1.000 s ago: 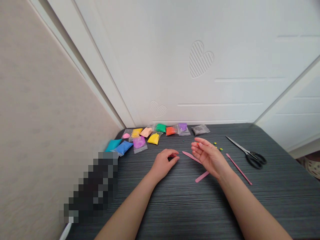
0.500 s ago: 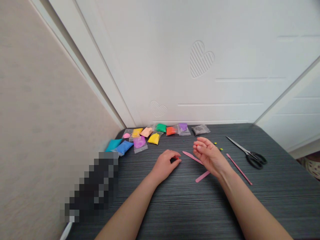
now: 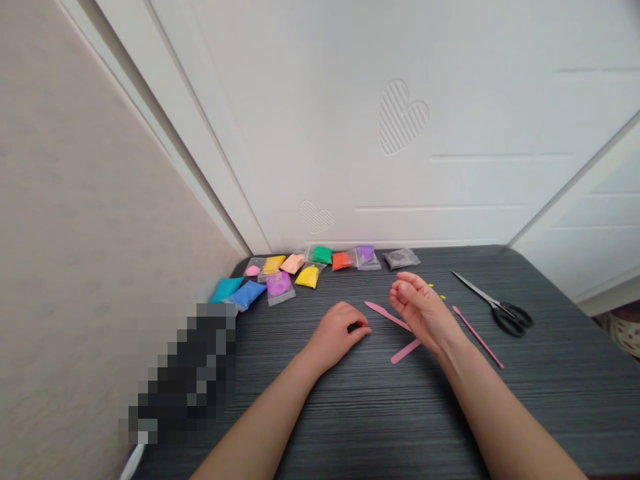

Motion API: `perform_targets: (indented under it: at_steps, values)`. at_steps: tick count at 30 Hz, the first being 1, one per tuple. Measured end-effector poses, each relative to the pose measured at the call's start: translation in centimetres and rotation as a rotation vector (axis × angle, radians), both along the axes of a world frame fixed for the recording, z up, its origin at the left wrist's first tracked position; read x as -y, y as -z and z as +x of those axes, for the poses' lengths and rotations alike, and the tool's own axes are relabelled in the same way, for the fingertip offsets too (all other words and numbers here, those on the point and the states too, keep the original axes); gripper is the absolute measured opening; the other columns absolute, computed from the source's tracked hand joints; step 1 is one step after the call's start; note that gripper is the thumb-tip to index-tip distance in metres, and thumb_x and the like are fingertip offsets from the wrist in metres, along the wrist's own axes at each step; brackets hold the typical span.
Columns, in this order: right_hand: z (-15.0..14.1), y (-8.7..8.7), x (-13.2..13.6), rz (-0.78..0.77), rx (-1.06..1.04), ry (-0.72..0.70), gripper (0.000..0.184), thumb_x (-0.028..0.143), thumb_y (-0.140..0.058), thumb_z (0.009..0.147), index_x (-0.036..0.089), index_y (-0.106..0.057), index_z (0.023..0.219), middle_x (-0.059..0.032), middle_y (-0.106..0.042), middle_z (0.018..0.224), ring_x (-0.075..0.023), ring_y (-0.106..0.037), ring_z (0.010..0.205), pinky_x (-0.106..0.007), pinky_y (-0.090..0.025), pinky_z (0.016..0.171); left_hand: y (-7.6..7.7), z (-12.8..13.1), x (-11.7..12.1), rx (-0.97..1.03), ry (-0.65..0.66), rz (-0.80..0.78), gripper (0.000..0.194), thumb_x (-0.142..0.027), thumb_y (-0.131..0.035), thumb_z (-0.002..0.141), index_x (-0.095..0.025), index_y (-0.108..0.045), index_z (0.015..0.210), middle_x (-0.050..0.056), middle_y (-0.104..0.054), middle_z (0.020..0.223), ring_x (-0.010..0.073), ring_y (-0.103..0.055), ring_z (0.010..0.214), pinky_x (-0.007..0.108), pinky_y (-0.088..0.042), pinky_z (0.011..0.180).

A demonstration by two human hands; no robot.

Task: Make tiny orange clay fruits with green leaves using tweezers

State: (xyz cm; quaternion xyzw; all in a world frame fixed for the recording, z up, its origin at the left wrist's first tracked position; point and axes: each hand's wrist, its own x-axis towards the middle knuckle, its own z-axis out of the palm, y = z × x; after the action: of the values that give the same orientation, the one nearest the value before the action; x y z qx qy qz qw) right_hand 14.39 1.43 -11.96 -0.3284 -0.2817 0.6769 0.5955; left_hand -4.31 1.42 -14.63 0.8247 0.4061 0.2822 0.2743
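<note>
My left hand [image 3: 337, 333] rests knuckles-up on the dark striped table [image 3: 350, 413], fingers curled and pinched on a small red bit of clay [image 3: 361, 325] at the fingertips. My right hand [image 3: 420, 308] hovers palm-up just right of it, fingers curled inward; whether anything lies in them is hidden. Under the right hand lie two pink modelling tools [image 3: 386, 313], crossed. A thin pink stick tool [image 3: 477, 337] lies to the right of that hand.
Several small bags of coloured clay [image 3: 280, 283] lie along the back left of the table by the white cabinet [image 3: 400, 120]. Black scissors [image 3: 500, 308] lie at the right. Tiny yellow and green clay bits [image 3: 435, 288] sit behind my right hand. A blurred dark object [image 3: 185, 373] stands at the left edge.
My left hand slid a little right and toward me with the red bit. My right hand's fingers curled in from a flatter open palm, hiding the small orange piece seen on it earlier.
</note>
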Motion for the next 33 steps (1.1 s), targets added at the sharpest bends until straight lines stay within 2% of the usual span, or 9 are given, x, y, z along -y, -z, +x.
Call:
perform_targets:
  at_steps: [6,14,17,21,25,28,31,33]
  values:
    - [-0.2,0.1,-0.1,0.007,0.073,0.014,0.031,0.019,-0.070,0.062,0.024,-0.058,0.090,0.0030,-0.063,0.083,-0.0076,-0.058,0.075,-0.023,-0.045,0.075,0.7,-0.1,-0.4,-0.083,0.062,0.091,0.017,-0.033,-0.057,0.075,-0.023,-0.066,0.085,0.003,-0.063,0.086,0.0179,-0.048,0.089,0.032,-0.035,0.084]
    - [-0.5,1.4,-0.5,0.017,0.291,0.124,0.020,0.033,-0.064,0.068,0.020,-0.060,0.083,0.0012,-0.061,0.074,-0.0080,-0.055,0.066,-0.024,-0.043,0.069,0.6,-0.1,-0.1,-0.104,0.030,0.079,0.024,-0.036,-0.061,0.070,-0.024,-0.065,0.091,0.004,-0.062,0.090,0.0199,-0.048,0.091,0.034,-0.035,0.082]
    - [-0.4,2.0,-0.7,0.034,0.395,0.169,0.022,0.038,-0.062,0.070,0.020,-0.061,0.083,0.0008,-0.061,0.071,-0.0088,-0.053,0.064,-0.024,-0.042,0.066,-0.2,-0.2,0.1,-0.149,-0.097,0.115,0.024,-0.041,-0.056,0.073,-0.024,-0.064,0.088,0.004,-0.062,0.091,0.0202,-0.049,0.091,0.036,-0.032,0.084]
    - [-0.1,2.4,-0.8,0.057,0.490,0.191,0.023,0.039,-0.060,0.071,0.021,-0.060,0.087,0.0017,-0.058,0.069,-0.0093,-0.052,0.063,-0.024,-0.042,0.064,-2.3,-1.3,0.4,-0.196,-0.470,0.245,0.025,-0.040,-0.044,0.080,-0.023,-0.062,0.084,0.004,-0.064,0.089,0.0211,-0.051,0.091,0.041,-0.023,0.093]
    - [0.1,2.4,-0.8,0.071,0.550,0.185,0.023,0.039,-0.059,0.072,0.021,-0.059,0.087,0.0013,-0.058,0.069,-0.0105,-0.052,0.063,-0.026,-0.042,0.064,-4.6,-4.8,1.2,-0.282,-0.780,0.338,0.033,-0.041,-0.044,0.079,-0.018,-0.060,0.097,0.011,-0.059,0.101,0.0270,-0.048,0.096,0.041,-0.030,0.087]
    - [-0.1,2.3,-0.6,0.083,0.580,0.169,0.025,0.037,-0.062,0.070,0.022,-0.058,0.089,0.0012,-0.058,0.072,-0.0108,-0.053,0.065,-0.027,-0.042,0.066,-5.4,-9.1,2.3,-0.425,-0.914,0.383,0.035,-0.038,-0.044,0.078,-0.016,-0.059,0.101,0.012,-0.057,0.104,0.0287,-0.047,0.097,0.042,-0.032,0.086]
    - [-0.4,2.0,-0.3,0.099,0.596,0.152,0.027,0.035,-0.064,0.067,0.023,-0.058,0.090,0.0011,-0.058,0.077,-0.0108,-0.053,0.069,-0.027,-0.042,0.069,-5.2,-14.0,3.4,-0.642,-0.934,0.402,0.031,-0.024,-0.038,0.079,-0.015,-0.061,0.096,0.013,-0.058,0.103,0.0275,-0.048,0.098,0.041,-0.032,0.089]
    - [-0.6,1.9,-0.1,0.105,0.604,0.140,0.028,0.035,-0.063,0.068,0.022,-0.057,0.092,-0.0003,-0.058,0.081,-0.0121,-0.054,0.073,-0.028,-0.042,0.071,-4.7,-16.7,3.8,-0.752,-0.879,0.385,0.034,-0.014,-0.035,0.075,-0.013,-0.062,0.095,0.013,-0.058,0.102,0.0255,-0.050,0.098,0.038,-0.033,0.090]
